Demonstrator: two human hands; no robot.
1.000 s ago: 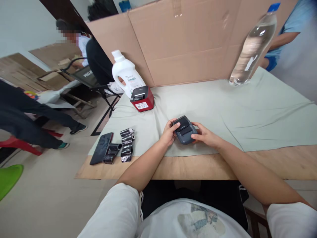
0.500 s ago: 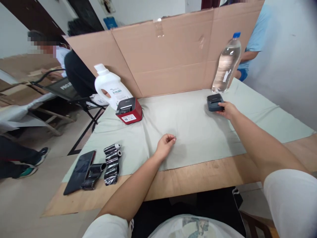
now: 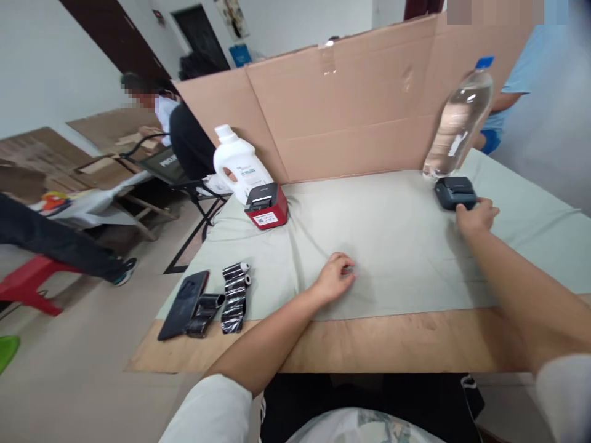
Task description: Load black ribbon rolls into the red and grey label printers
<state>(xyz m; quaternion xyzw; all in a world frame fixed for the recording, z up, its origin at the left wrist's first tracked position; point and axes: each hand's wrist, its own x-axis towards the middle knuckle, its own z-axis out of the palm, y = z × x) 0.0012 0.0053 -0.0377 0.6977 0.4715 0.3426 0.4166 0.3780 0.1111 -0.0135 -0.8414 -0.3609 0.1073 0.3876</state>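
My right hand [image 3: 478, 216] is at the near right corner of a small dark box-shaped device [image 3: 456, 193], which looks like a portable label printer. Its thumb and fingers are apart; whether they still touch the casing is hard to tell. The device lies on the pale green cloth [image 3: 369, 234], in front of a tall clear bottle [image 3: 462, 120] with a blue cap. My left hand [image 3: 335, 278] rests on the cloth near the front edge, fingers loosely curled and apart from the thumb, with nothing visible in them.
A red and black box-shaped printer [image 3: 266, 207] stands before a white jug [image 3: 242, 163] at the back left. Black film rolls [image 3: 235, 298] and a dark flat tablet-like thing [image 3: 184, 304] lie front left. A cardboard screen [image 3: 351, 117] closes the back. Other people sit beyond.
The small dark device has shifted right relative to the bottle, and my right hand's fingers have loosened from it. My left fingers have opened from a pinch. The view has turned left.
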